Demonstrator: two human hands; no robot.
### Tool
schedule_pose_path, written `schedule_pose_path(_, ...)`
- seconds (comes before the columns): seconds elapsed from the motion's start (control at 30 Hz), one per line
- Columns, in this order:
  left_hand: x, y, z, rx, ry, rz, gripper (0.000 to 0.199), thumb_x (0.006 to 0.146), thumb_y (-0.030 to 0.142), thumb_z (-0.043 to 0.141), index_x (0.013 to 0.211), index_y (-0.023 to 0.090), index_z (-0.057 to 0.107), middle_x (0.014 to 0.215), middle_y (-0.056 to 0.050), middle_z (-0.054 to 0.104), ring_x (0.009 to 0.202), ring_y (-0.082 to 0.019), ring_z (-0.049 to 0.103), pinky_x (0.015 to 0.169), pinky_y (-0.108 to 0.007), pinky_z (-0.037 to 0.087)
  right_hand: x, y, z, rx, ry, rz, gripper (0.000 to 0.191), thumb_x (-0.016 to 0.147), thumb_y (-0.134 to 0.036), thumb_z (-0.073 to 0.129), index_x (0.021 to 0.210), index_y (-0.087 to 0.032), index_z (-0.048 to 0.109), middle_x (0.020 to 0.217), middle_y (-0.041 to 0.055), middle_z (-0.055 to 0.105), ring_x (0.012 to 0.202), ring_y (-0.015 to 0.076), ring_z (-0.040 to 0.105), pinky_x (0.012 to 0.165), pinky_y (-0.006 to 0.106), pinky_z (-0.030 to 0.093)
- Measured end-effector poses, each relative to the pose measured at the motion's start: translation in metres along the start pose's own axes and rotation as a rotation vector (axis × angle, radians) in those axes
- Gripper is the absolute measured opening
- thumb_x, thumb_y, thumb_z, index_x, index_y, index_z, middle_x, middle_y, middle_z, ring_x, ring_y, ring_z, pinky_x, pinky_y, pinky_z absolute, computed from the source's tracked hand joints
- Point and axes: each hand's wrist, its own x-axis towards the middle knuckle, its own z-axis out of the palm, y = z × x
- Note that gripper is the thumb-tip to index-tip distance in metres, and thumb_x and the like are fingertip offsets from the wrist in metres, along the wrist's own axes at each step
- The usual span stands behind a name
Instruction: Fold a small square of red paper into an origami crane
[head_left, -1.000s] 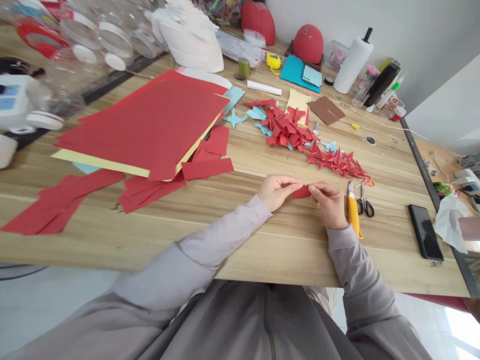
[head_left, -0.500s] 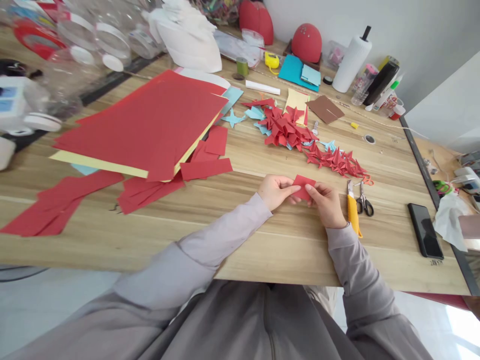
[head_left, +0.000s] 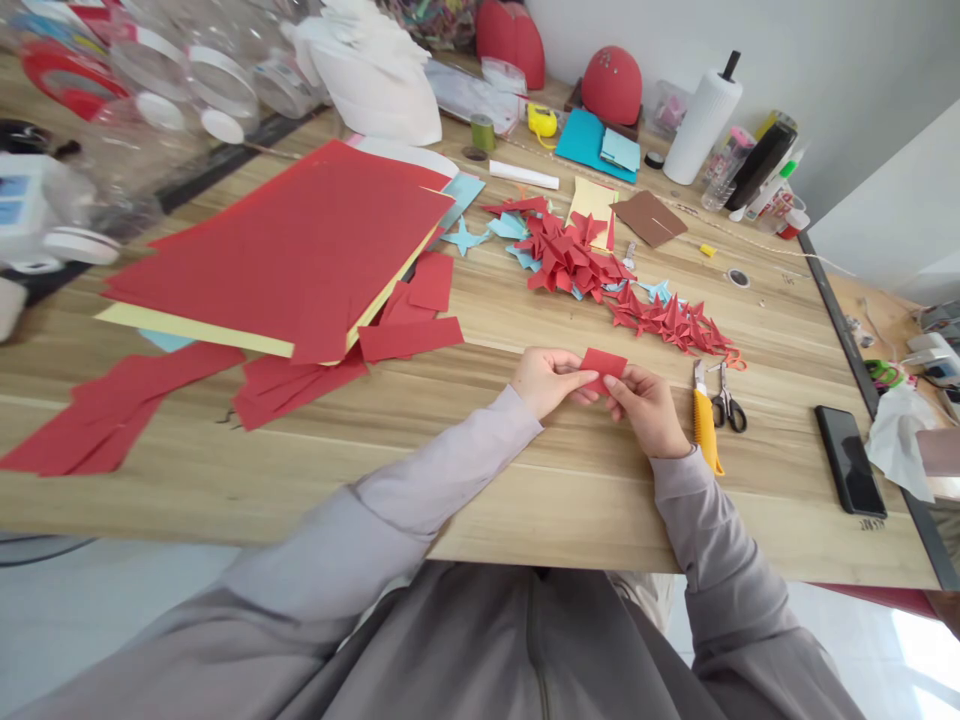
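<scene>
A small red paper piece (head_left: 604, 362) is held just above the wooden table between my two hands. My left hand (head_left: 547, 382) pinches its left side, thumb on top and fingers beneath. On its lower right edge, the thumb and fingers of my right hand (head_left: 651, 408) close on the same piece. Beyond the hands lies a row of folded red paper stars (head_left: 671, 322), joined to a larger heap of red stars (head_left: 574, 255) with light blue ones among them. Red paper strips (head_left: 412, 338) lie to the left, beside a stack of large red sheets (head_left: 292, 250).
A yellow-handled cutter (head_left: 705, 430) and black scissors (head_left: 727, 405) lie right of my right hand. Farther right is a phone (head_left: 850, 460). Clear plastic jars (head_left: 221, 85) stand at the back left, and a white bottle (head_left: 701, 125) at the back right. Another person's arm (head_left: 939, 453) shows at the right edge.
My right thumb has slid slightly left and down along the red paper piece, showing more of its upper part. Both hands keep hold of it in nearly the same place.
</scene>
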Motion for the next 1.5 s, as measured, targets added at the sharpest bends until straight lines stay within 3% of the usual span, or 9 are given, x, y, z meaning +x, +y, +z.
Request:
schedule_pose_path(0.13,0.0005,0.0009,-0.0014,-0.007,0.012,0.018,0.035,0.051,0.032,0.078,0.075,0.009,0.067,0.064,-0.007,0.069,0.060,-0.020,0.066,0.062,-0.035,0.056,-0.0010,-0.0010,-0.0010,0.019,0.008,-0.017,0.029,0.070,-0.041,0.065,0.084,-0.016,0.061,0.047,-0.0060,0.053,0.036,0.0054,0.041,0.035,0.018,0.033)
schedule_pose_path(0.27,0.0027,0.0019,-0.0040,0.024,0.000,0.142,0.044,0.046,0.026,0.080,0.086,0.012,0.068,0.084,-0.008,0.071,0.077,-0.019,0.066,0.074,-0.033,0.053,-0.0039,-0.0039,0.0008,-0.009,-0.109,0.012,0.030,0.065,-0.039,0.070,0.082,-0.018,0.056,0.046,-0.0075,0.053,0.035,0.0054,0.041,0.035,0.018,0.031)
schedule_pose_path(0.37,0.0042,-0.0001,-0.0054,0.132,-0.061,0.158,0.033,0.048,0.029,0.079,0.075,0.012,0.069,0.077,-0.008,0.071,0.070,-0.018,0.065,0.070,-0.032,0.052,-0.0055,-0.0050,0.0028,-0.096,-0.166,-0.002,0.028,0.064,-0.039,0.071,0.069,-0.017,0.054,0.047,-0.0064,0.053,0.037,0.0058,0.043,0.037,0.019,0.032)
schedule_pose_path(0.53,0.0078,-0.0050,-0.0078,0.125,0.081,0.202,0.028,0.051,0.036,0.077,0.068,0.014,0.070,0.069,-0.006,0.070,0.064,-0.016,0.063,0.066,-0.031,0.050,-0.0035,-0.0033,0.0016,-0.113,-0.016,-0.146,0.023,0.064,-0.036,0.072,0.073,-0.017,0.062,0.059,-0.0022,0.059,0.050,0.0084,0.050,0.047,0.022,0.040)
schedule_pose_path(0.7,0.0087,-0.0045,-0.0068,-0.013,0.146,0.175,0.031,0.048,0.037,0.078,0.067,0.014,0.070,0.068,-0.005,0.069,0.065,-0.016,0.063,0.066,-0.031,0.050,-0.0022,0.0014,0.0027,-0.055,0.009,-0.142,0.028,0.060,-0.031,0.075,0.083,-0.019,0.065,0.070,0.0001,0.066,0.060,0.0116,0.058,0.059,0.026,0.049)
schedule_pose_path(1.1,0.0041,-0.0014,-0.0074,0.182,0.101,0.228,0.028,0.048,0.033,0.078,0.067,0.013,0.070,0.059,-0.004,0.067,0.054,-0.014,0.059,0.056,-0.027,0.047,-0.0031,-0.0019,0.0010,-0.052,0.048,-0.164,0.015,0.070,-0.032,0.067,0.073,-0.018,0.068,0.058,-0.0004,0.064,0.047,0.0106,0.057,0.049,0.025,0.048)
schedule_pose_path(1.27,0.0032,-0.0012,-0.0067,0.210,0.108,0.219,0.028,0.050,0.033,0.078,0.067,0.012,0.070,0.064,-0.006,0.069,0.057,-0.014,0.060,0.057,-0.027,0.048,-0.0046,-0.0006,0.0028,-0.103,0.047,-0.182,0.020,0.067,-0.032,0.070,0.079,-0.017,0.066,0.064,-0.0001,0.064,0.052,0.0095,0.056,0.051,0.023,0.046)
schedule_pose_path(1.5,0.0011,-0.0003,-0.0048,0.277,0.124,0.228,0.024,0.053,0.032,0.076,0.065,0.012,0.070,0.060,-0.005,0.068,0.054,-0.013,0.058,0.055,-0.025,0.046,-0.0038,-0.0001,0.0050,-0.148,0.069,-0.141,0.027,0.061,-0.036,0.073,0.076,-0.015,0.064,0.054,-0.0030,0.057,0.047,0.0086,0.050,0.046,0.022,0.042)
